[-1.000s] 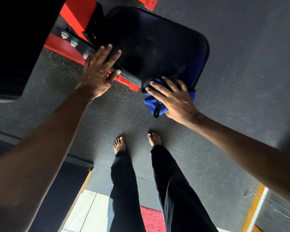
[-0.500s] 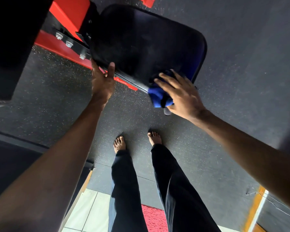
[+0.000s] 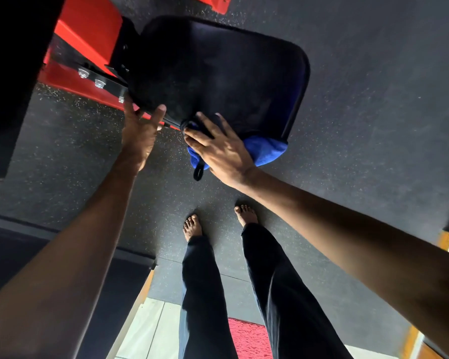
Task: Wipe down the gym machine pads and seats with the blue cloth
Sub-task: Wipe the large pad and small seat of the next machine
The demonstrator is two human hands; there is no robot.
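Note:
A black seat pad (image 3: 218, 71) on a red machine frame (image 3: 88, 29) fills the upper middle of the head view. My left hand (image 3: 140, 133) holds the pad's near left edge, thumb on top and fingers beneath it by the bolted bracket. My right hand (image 3: 218, 149) lies flat with spread fingers on the blue cloth (image 3: 267, 150), pressing it against the pad's near edge. The cloth bulges out to the right of the hand, and a dark loop of it hangs below.
A large black pad (image 3: 11, 73) stands at the upper left. Speckled dark rubber floor (image 3: 360, 138) surrounds the machine. My bare feet (image 3: 192, 226) stand just below the pad. A dark platform (image 3: 24, 255), pale tiles (image 3: 145, 330) and a red mat (image 3: 246, 338) lie behind.
My left hand left the pad's top and took hold of its near left edge. My right hand slid the cloth leftward along the near edge.

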